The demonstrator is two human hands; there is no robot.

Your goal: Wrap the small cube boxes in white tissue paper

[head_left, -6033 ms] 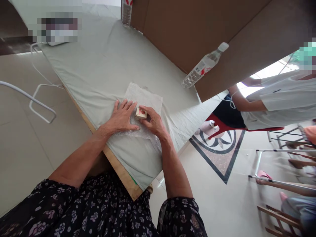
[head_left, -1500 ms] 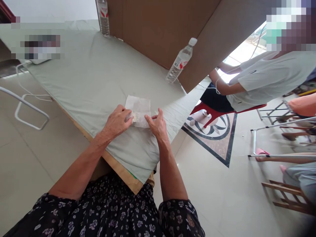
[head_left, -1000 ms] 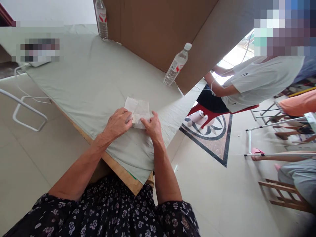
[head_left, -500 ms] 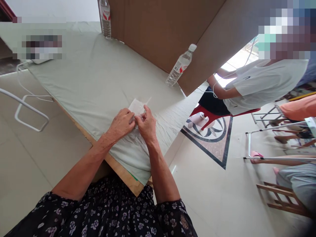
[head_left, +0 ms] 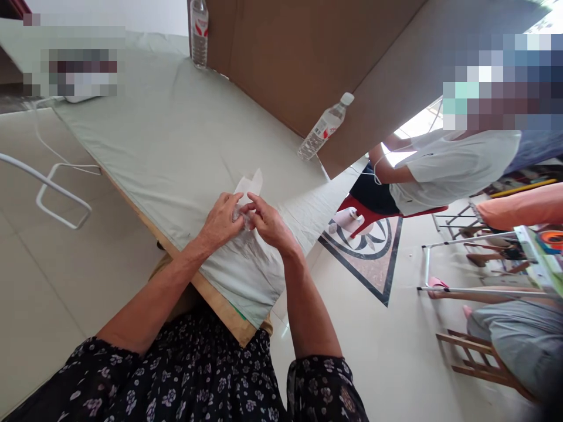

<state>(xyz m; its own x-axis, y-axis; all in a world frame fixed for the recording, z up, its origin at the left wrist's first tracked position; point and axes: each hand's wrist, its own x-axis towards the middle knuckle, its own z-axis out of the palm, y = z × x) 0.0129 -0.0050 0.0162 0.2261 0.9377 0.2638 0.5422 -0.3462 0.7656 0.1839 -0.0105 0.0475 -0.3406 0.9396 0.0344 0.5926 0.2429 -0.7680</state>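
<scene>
The crumpled wrap [head_left: 249,186] sits between the two hands over the cloth [head_left: 145,135], its far end projecting beyond them, with the left hand [head_left: 221,220] pinching its left side and the right hand [head_left: 271,227] curled against its right, grip indeterminable.

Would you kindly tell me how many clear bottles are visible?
2: the near bottle in front of the cardboard, toward its right; the far bottle at its left edge. More may be hidden.

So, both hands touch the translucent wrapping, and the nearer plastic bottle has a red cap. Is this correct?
Not red: the head view shows a white cap on that plastic bottle. Left hand and right hand touch the translucent wrapping.
</scene>
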